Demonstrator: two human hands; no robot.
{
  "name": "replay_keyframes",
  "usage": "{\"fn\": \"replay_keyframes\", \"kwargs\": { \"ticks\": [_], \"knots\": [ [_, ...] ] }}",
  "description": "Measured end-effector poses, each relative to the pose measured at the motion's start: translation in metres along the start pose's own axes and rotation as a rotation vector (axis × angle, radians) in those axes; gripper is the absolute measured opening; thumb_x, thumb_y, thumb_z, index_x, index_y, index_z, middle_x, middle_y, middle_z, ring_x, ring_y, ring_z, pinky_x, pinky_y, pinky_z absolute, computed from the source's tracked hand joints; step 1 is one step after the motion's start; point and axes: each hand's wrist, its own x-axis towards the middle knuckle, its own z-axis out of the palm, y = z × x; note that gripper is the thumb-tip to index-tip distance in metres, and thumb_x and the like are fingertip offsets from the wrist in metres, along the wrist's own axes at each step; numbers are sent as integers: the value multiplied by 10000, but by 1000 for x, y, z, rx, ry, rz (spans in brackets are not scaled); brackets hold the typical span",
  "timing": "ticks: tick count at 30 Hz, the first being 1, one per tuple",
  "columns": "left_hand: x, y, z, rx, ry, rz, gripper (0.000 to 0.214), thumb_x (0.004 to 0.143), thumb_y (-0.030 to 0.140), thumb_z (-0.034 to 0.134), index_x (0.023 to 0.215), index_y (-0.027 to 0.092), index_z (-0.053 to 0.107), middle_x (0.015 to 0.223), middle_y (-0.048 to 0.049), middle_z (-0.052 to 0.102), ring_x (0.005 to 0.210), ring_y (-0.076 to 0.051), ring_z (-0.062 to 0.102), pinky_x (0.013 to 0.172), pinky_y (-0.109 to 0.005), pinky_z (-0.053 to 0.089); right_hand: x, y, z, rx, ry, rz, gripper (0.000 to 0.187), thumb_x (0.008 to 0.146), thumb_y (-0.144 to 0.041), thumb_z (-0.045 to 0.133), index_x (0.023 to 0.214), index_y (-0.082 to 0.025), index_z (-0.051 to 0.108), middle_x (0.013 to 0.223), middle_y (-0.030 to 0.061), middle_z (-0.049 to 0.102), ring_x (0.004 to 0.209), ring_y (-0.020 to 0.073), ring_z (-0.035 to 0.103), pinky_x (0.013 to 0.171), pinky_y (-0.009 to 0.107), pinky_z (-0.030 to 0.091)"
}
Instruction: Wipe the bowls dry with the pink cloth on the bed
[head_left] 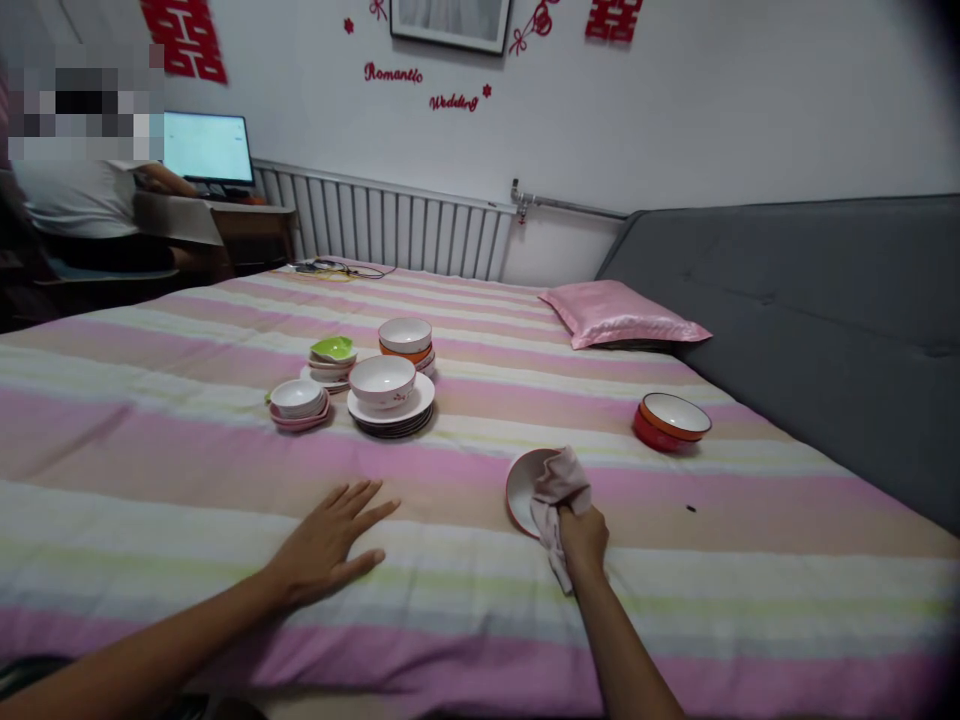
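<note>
My left hand [330,545] lies spread on the striped bedsheet [465,600], holding nothing. My right hand [585,540] is closed round a pinkish cloth [562,485], which hangs partly over a white bowl with a reddish rim [521,490]. That bowl is tipped so its inside shows; whether my fingers also grip its edge is hidden. Ahead of my left hand stands a white bowl [382,380] on a stack of plates [394,430]. Right of my right hand sits a stack of red and orange bowls [660,435].
Small stacked dishes [298,400], a green leaf-shaped dish [334,348] and more bowls [405,337] stand beyond my left hand. Farther off lie a pink pillow [622,312] and cables [337,270]. A grey headboard [795,320] borders the right. A person [82,200] sits by a monitor [208,148].
</note>
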Motion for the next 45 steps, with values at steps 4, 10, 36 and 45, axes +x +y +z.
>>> {"fn": "replay_keyframes", "kwargs": {
  "ticks": [4, 10, 36, 45],
  "knots": [
    [-1, -9, 7, -23, 49, 21, 644, 872, 555, 467, 1460, 367, 287, 1529, -90, 315, 1388, -324, 313, 1108, -562, 251, 13, -6, 2, 66, -16, 43, 283, 720, -293, 562, 817, -93, 739, 780, 184, 726, 759, 314, 687, 544, 291, 406],
    [57, 4, 5, -555, 130, -194, 590, 839, 591, 471, 1341, 285, 523, 1461, -111, 435, 1350, -339, 373, 1105, -566, 275, 42, -57, 14, 268, -86, 11, 180, 625, -203, 613, 721, -94, 720, 658, 106, 714, 639, 245, 672, 479, 251, 413],
    [267, 53, 28, -2123, 556, -730, 376, 581, 326, 643, 934, 198, 624, 872, -52, 717, 882, -282, 682, 723, -369, 530, 94, -122, 93, 434, -217, -412, 293, 691, -246, 567, 954, -151, 658, 870, 42, 718, 806, 197, 645, 718, 248, 486],
    [262, 62, 19, -2211, 577, -745, 370, 586, 278, 650, 930, 145, 643, 732, -24, 690, 766, -231, 681, 724, -337, 525, 93, -123, 70, 486, -159, -702, 670, 692, -174, 558, 1350, -207, 439, 1296, 94, 558, 1098, 213, 584, 957, 347, 463]
  ]
}}
